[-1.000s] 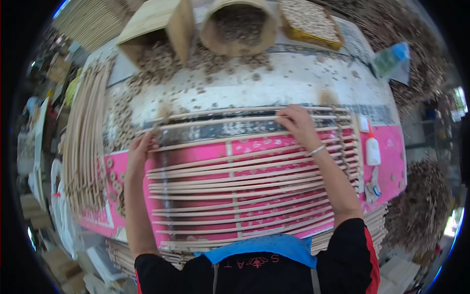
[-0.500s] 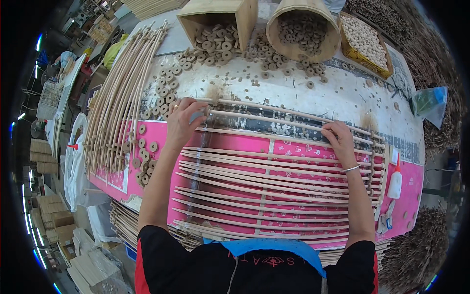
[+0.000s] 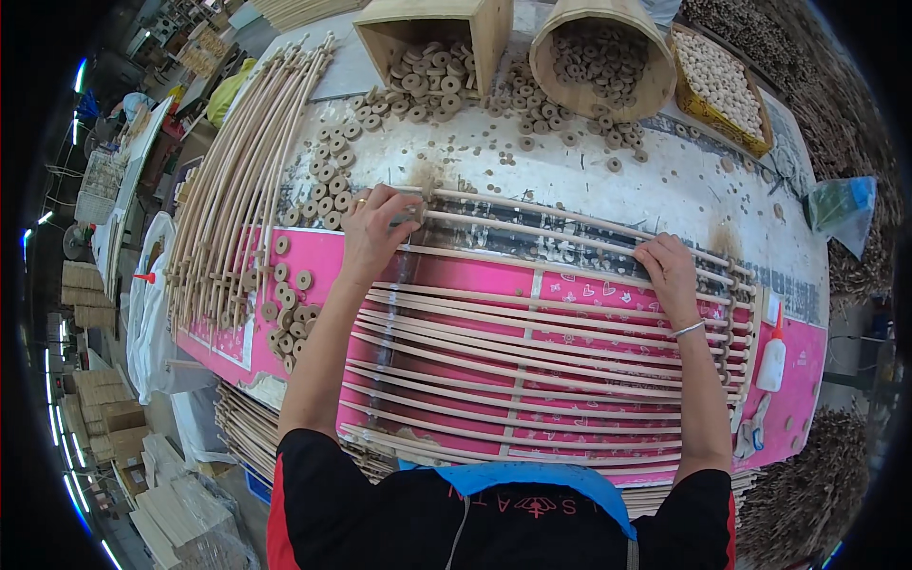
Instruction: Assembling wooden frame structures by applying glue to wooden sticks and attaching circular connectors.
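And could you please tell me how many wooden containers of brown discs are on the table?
2: a square box near the picture's top centre, and a round tub just right of it. Any beyond the upper edge would be hidden.

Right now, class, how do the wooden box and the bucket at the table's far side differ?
The box has flat sides and a square-cornered mouth; the bucket is round. The box's rings look mostly larger than the bucket's. Both are pale wood, open toward us, and hold brown rings.
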Demonstrator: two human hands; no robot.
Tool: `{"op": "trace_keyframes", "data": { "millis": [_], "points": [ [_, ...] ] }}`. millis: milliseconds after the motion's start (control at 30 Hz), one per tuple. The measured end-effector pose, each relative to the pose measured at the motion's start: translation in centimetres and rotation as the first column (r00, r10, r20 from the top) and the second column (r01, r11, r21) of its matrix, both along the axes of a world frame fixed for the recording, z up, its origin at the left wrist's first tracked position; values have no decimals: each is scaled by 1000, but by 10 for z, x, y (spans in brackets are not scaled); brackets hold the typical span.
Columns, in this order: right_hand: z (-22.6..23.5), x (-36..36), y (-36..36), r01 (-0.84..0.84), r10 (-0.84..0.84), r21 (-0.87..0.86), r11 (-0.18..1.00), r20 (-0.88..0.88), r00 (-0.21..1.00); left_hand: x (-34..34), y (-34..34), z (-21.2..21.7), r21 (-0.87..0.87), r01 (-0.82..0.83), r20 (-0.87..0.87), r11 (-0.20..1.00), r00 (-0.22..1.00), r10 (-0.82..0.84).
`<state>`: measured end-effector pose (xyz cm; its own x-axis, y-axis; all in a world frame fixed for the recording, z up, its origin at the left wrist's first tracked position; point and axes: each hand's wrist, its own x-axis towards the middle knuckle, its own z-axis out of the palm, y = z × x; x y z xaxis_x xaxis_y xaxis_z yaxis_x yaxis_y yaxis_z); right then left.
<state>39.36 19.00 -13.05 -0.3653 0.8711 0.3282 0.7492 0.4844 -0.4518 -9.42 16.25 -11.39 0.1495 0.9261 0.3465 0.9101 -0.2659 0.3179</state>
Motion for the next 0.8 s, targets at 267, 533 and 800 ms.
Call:
{"op": "trace_keyframes", "data": {
  "millis": [267, 533, 800],
  "points": [
    [6, -7, -1, 16, -18, 73, 997, 22, 1000, 6, -2, 0, 4, -25, -11, 1000, 1000, 25],
    [27, -12, -23, -100, 106, 106, 989, -44, 993, -80, 0, -10, 12, -260, 173, 966, 952, 254],
    [20, -26, -34, -143, 143, 47, 989, 18, 990, -86, 7, -21, -11, -255, -171, 967, 953, 249]
  ]
}}
